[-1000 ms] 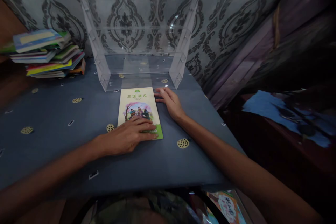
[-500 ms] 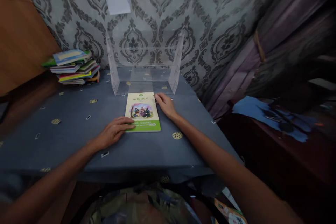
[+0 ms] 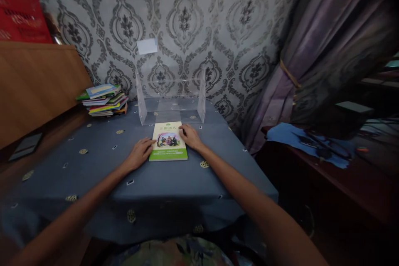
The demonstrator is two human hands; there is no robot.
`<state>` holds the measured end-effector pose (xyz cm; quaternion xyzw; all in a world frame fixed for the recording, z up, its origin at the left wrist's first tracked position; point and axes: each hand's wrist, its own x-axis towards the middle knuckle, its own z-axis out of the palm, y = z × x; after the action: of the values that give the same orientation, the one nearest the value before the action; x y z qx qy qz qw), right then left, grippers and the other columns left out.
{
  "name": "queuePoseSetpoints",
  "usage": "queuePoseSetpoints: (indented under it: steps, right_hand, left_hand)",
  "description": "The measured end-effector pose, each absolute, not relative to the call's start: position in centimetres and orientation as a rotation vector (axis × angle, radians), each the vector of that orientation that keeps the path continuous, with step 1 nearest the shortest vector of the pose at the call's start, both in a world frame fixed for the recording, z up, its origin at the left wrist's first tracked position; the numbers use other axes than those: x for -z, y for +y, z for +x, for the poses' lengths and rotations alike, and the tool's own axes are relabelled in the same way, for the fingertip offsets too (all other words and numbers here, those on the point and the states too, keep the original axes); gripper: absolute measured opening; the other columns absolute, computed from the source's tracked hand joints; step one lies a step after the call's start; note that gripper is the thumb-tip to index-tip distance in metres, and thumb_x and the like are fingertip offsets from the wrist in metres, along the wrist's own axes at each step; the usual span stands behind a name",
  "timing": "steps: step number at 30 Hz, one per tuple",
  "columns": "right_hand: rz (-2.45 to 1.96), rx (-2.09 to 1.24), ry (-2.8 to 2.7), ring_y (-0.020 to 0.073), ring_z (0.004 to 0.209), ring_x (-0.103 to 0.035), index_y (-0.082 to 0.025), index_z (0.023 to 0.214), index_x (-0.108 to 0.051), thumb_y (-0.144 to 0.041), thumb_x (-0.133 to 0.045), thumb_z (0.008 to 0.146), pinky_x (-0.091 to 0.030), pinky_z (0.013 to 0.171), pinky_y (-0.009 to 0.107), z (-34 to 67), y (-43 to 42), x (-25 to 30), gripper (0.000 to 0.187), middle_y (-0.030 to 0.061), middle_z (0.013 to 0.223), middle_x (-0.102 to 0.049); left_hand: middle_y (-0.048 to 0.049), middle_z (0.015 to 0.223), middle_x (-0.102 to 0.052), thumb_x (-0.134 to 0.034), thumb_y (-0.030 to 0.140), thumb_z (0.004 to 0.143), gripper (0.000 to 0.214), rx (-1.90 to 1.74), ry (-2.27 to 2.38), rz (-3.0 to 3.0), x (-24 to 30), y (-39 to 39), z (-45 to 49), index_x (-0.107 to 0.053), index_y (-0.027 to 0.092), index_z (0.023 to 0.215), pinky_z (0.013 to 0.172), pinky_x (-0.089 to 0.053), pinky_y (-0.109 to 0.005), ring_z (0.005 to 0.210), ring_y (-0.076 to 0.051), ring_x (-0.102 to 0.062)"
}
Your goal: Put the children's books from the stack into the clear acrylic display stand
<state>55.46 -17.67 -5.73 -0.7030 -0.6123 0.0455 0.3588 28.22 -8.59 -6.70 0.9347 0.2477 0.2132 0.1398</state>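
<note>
A thin book (image 3: 168, 147) with a yellow-and-green illustrated cover lies flat on the blue tablecloth (image 3: 162, 178), just in front of a clear acrylic rack (image 3: 171, 99). My left hand (image 3: 141, 153) rests flat at the book's left edge, fingers stretched onto the cover. My right hand (image 3: 190, 136) lies at the book's upper right corner, fingers extended and touching it. Neither hand grips the book.
A stack of colourful books (image 3: 104, 99) sits at the table's back left, beside a wooden cabinet (image 3: 37, 87). Patterned wallpaper with a white note (image 3: 147, 45) is behind. A purple curtain (image 3: 311, 50) and a dark side table with blue cloth (image 3: 305, 141) stand to the right.
The view has pulled back and up, so the table looks smaller. My left hand slid off the cover's lower part to the book's left edge. My right hand stays at the upper right corner.
</note>
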Motion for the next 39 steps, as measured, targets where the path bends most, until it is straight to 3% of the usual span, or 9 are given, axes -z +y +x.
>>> queuePoseSetpoints:
  steps: [5, 11, 18, 23, 28, 33, 36, 39]
  right_hand:
    - [-1.893, -0.085, -1.63, 0.0232, 0.105, -0.063, -0.015, 0.117, -0.064, -0.016, -0.049, 0.094, -0.045, 0.093, 0.032, 54.4, -18.8, 5.3, 0.028, 0.0146, 0.125, -0.063]
    - [-1.962, -0.061, -1.669, 0.0241, 0.107, -0.065, -0.016, 0.121, -0.063, -0.018, -0.051, 0.095, -0.045, 0.094, 0.033, 53.9, -19.4, 4.9, 0.029, 0.0135, 0.129, -0.062]
    - [-1.986, -0.062, -1.71, 0.0236, 0.111, -0.063, -0.015, 0.124, -0.061, -0.024, -0.054, 0.095, -0.046, 0.094, 0.032, 53.6, -19.7, 4.6, 0.031, 0.0137, 0.13, -0.061]
    - [-2.022, -0.069, -1.729, 0.0257, 0.113, -0.063, -0.014, 0.129, -0.059, -0.027, -0.052, 0.097, -0.047, 0.096, 0.035, 53.4, -19.8, 4.5, 0.035, 0.0164, 0.137, -0.055]
    - [-2.005, -0.066, -1.739, 0.026, 0.117, -0.061, -0.017, 0.131, -0.056, -0.029, -0.049, 0.099, -0.046, 0.1, 0.037, 53.5, -19.7, 4.7, 0.036, 0.0158, 0.142, -0.051]
    - [-1.894, -0.113, -1.721, 0.0288, 0.132, -0.051, -0.014, 0.135, -0.052, -0.031, -0.047, 0.098, -0.042, 0.11, 0.043, 54.0, -19.6, 5.6, 0.041, 0.0185, 0.147, -0.046]
    - [-1.821, -0.118, -1.644, 0.03, 0.137, -0.046, -0.013, 0.142, -0.046, -0.035, -0.045, 0.097, -0.039, 0.115, 0.045, 54.6, -19.4, 6.5, 0.05, 0.0207, 0.15, -0.042]
    - [-1.752, -0.124, -1.488, 0.0306, 0.135, -0.048, -0.015, 0.147, -0.042, -0.036, -0.046, 0.095, -0.039, 0.114, 0.048, 55.0, -19.2, 7.3, 0.056, 0.019, 0.146, -0.047]
  left_hand:
    - [-0.0149, 0.134, -0.063, -0.046, 0.038, 0.095, 0.043, -0.625, 0.796, 2.642, 7.2, -6.3, 31.4, -0.062, 0.016, 0.129, 0.114, -0.036, -0.052, 0.133, -0.031, -0.05]
    - [-0.0134, 0.121, -0.067, -0.053, 0.034, 0.092, 0.035, -0.722, 0.831, 2.566, 7.6, -4.4, 34.8, -0.062, 0.016, 0.12, 0.109, -0.039, -0.049, 0.118, -0.029, -0.057]
    - [-0.0118, 0.121, -0.067, -0.061, 0.028, 0.083, 0.034, -0.83, 0.82, 2.308, 7.4, -3.4, 35.4, -0.063, 0.017, 0.116, 0.11, -0.037, -0.053, 0.118, -0.03, -0.057]
    - [-0.0113, 0.121, -0.068, -0.056, 0.024, 0.08, 0.042, -0.867, 0.757, 1.967, 7.0, -2.7, 35.5, -0.06, 0.016, 0.122, 0.103, -0.048, -0.046, 0.115, -0.028, -0.063]
    - [-0.0108, 0.119, -0.069, -0.06, 0.023, 0.08, 0.045, -0.857, 0.772, 1.575, 7.2, -2.8, 35.7, -0.056, 0.018, 0.125, 0.086, -0.058, -0.038, 0.105, -0.025, -0.069]
    - [-0.011, 0.094, -0.075, -0.065, 0.022, 0.08, 0.03, -0.761, 0.72, 1.274, 7.1, -4.2, 35.9, -0.064, 0.013, 0.108, 0.074, -0.061, -0.036, 0.081, -0.024, -0.074]
    - [-0.0133, 0.093, -0.076, -0.067, 0.018, 0.079, 0.023, -0.738, 0.681, 1.162, 6.4, -5.2, 36.1, -0.066, 0.01, 0.1, 0.076, -0.062, -0.035, 0.082, -0.025, -0.075]
    - [-0.0133, 0.093, -0.077, -0.065, 0.013, 0.081, 0.017, -0.742, 0.659, 1.037, 5.5, -6.1, 36.1, -0.067, 0.01, 0.097, 0.079, -0.062, -0.033, 0.084, -0.024, -0.075]
